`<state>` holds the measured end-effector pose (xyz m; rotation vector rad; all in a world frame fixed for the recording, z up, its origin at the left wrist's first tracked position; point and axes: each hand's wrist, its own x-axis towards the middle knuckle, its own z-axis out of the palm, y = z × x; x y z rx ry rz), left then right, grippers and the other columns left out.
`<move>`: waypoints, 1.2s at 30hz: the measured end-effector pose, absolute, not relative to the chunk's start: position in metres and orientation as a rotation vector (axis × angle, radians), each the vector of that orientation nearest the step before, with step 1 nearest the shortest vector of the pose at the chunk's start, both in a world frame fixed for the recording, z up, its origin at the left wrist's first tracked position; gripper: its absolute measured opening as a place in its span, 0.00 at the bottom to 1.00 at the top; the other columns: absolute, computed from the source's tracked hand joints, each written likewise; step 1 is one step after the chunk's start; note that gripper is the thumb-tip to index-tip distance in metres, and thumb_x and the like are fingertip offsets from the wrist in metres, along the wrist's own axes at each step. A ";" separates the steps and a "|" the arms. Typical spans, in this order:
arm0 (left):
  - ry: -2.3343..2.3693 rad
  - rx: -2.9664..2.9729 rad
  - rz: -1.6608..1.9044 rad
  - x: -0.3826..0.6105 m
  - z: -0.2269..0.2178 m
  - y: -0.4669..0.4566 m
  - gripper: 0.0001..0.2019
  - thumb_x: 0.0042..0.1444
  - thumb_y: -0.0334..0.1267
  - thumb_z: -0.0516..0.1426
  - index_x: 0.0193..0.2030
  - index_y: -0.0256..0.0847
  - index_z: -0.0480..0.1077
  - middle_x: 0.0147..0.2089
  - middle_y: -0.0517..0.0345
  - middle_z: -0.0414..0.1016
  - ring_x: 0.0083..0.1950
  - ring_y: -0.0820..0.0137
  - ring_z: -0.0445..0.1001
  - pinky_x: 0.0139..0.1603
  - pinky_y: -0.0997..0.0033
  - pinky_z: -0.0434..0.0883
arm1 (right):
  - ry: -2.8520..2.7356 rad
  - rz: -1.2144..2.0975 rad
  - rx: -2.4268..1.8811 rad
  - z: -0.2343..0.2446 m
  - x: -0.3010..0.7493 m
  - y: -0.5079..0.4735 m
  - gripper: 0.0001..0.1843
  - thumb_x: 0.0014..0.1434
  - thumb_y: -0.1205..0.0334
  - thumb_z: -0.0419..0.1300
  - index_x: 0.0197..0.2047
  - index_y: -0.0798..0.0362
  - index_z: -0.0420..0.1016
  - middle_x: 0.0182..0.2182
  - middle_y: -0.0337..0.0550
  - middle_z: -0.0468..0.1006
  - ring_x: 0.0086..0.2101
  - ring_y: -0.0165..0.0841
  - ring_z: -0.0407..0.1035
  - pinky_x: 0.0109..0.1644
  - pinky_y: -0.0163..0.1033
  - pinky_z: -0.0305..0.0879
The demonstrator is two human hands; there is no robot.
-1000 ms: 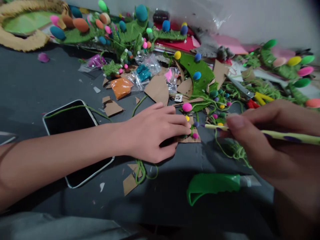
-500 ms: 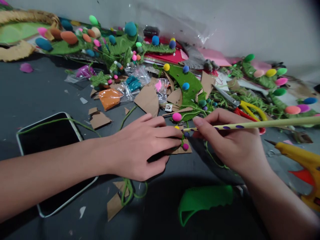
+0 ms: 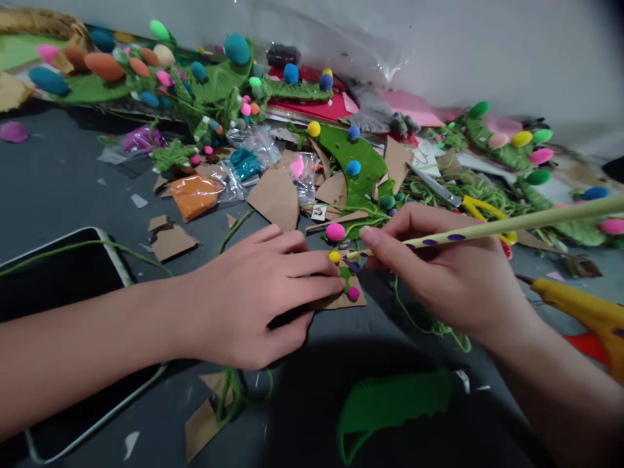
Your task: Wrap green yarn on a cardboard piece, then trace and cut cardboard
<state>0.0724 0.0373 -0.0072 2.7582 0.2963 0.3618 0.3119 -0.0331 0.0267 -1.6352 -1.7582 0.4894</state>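
My left hand point(image 3: 268, 292) lies palm down with fingers stretched out, the fingertips resting on a small cardboard piece point(image 3: 358, 300). Green yarn and small coloured balls sit on that piece, among them a magenta ball point(image 3: 353, 294) and a yellow ball point(image 3: 334, 257). My right hand point(image 3: 439, 266) pinches a pale yellow pencil point(image 3: 480, 230) with purple spots. The pencil's tip points left and is close to the yellow ball; I cannot tell whether it touches the cardboard. A pink ball point(image 3: 335, 232) lies just beyond my left fingers, which partly hide the piece.
A phone point(image 3: 68, 273) lies under my left forearm. In front are a green cutter point(image 3: 394, 406) and a yellow glue gun point(image 3: 580, 302) at right. Scissors point(image 3: 480, 211), cardboard scraps point(image 3: 275, 195), an orange clay packet point(image 3: 195, 195) and green leaf-like shapes point(image 3: 363, 182) crowd the back.
The view has shifted so that most things sit further left in the picture. Both hands keep nearly the same pose, and the pencil tip remains near the yellow ball.
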 end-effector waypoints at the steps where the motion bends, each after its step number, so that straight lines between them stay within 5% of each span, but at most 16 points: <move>1: 0.295 2.762 0.354 0.072 -0.007 0.038 0.17 0.67 0.36 0.55 0.59 0.46 0.78 0.55 0.57 0.84 0.45 0.61 0.73 0.44 0.54 0.62 | -1.768 0.502 -1.630 0.027 0.311 -0.031 0.17 0.68 0.55 0.68 0.27 0.49 0.75 0.22 0.36 0.76 0.22 0.29 0.66 0.26 0.37 0.59; 9: 0.325 2.777 0.320 0.071 -0.006 0.037 0.21 0.61 0.34 0.58 0.60 0.48 0.77 0.55 0.57 0.84 0.44 0.61 0.73 0.43 0.54 0.64 | -1.837 0.559 -1.576 0.024 0.310 -0.026 0.17 0.69 0.57 0.68 0.28 0.51 0.74 0.20 0.33 0.72 0.21 0.25 0.58 0.22 0.37 0.51; 16: 0.307 2.800 0.334 0.072 -0.006 0.038 0.22 0.60 0.34 0.58 0.61 0.51 0.77 0.55 0.55 0.84 0.44 0.60 0.75 0.43 0.55 0.68 | -1.883 0.493 -1.607 0.026 0.312 -0.030 0.18 0.69 0.56 0.68 0.28 0.50 0.73 0.20 0.31 0.68 0.21 0.25 0.54 0.25 0.37 0.54; 36: 0.308 2.763 0.307 0.071 -0.005 0.039 0.21 0.61 0.34 0.58 0.61 0.49 0.76 0.57 0.59 0.83 0.48 0.61 0.76 0.46 0.55 0.67 | -1.964 0.457 -1.619 0.029 0.310 -0.028 0.17 0.69 0.55 0.68 0.29 0.49 0.73 0.18 0.32 0.67 0.20 0.26 0.55 0.22 0.38 0.48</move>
